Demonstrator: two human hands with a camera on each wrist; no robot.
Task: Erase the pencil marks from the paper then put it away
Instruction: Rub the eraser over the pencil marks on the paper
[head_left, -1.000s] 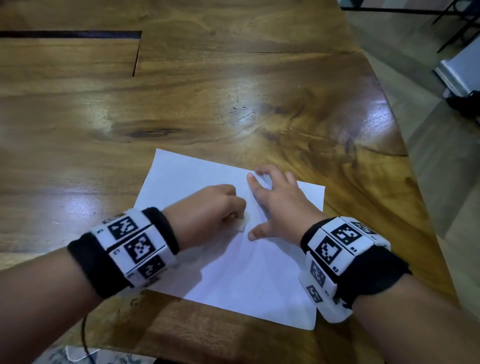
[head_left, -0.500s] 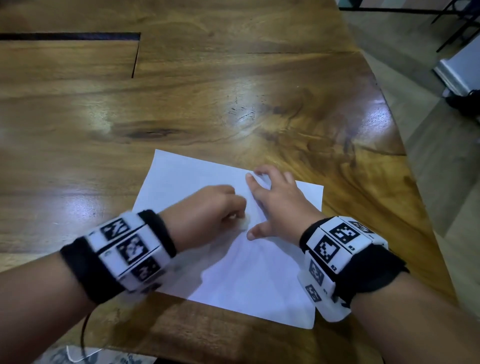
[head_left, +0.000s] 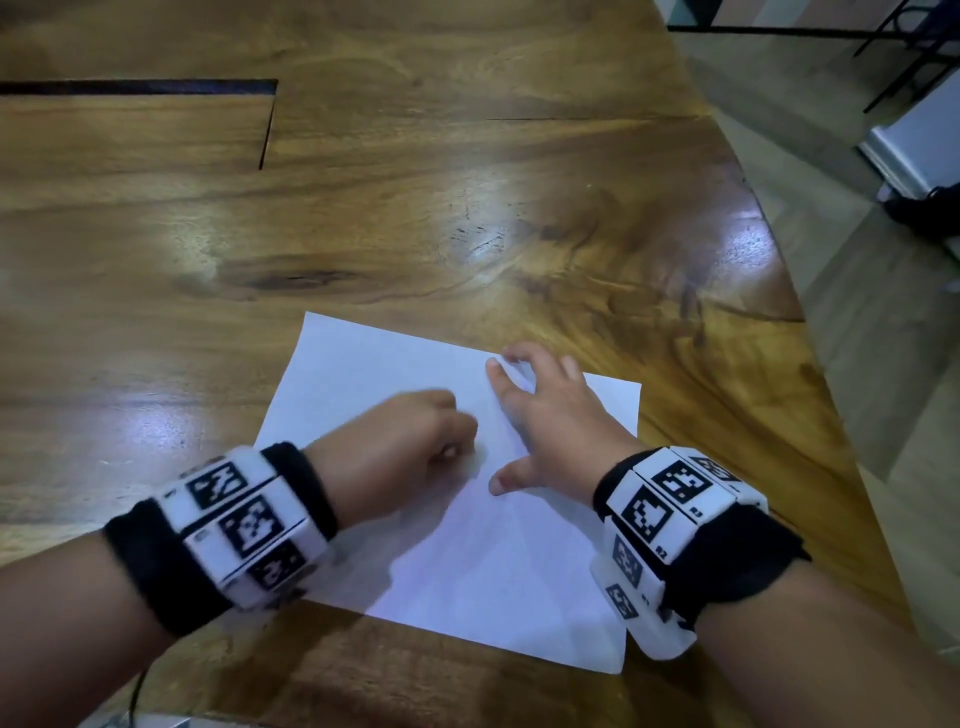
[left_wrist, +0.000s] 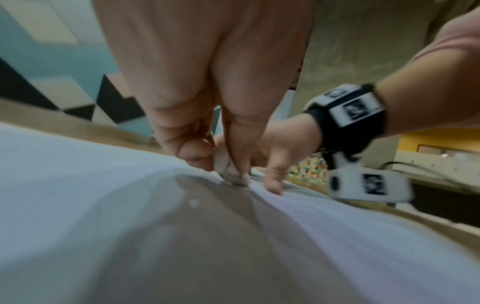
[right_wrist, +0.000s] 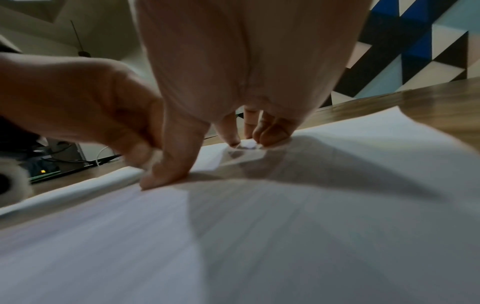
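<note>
White paper (head_left: 483, 561) flat on wooden table (head_left: 363, 208), left hand (head_left: 395, 447) fingers curled, pinching small eraser (left_wrist: 230, 170) against the sheet, right hand (head_left: 550, 431) fingers spread, pressing paper down

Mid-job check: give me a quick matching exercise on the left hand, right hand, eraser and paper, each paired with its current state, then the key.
Things:
1. left hand
2. right hand
3. eraser
4. paper

States:
A. lies flat on the wooden table
B. spread out, fingertips pressing down on the sheet
C. curled, pinching a small white block
D. pinched between fingers, its lower end touching the sheet

Pairs: 1-C, 2-B, 3-D, 4-A
</note>
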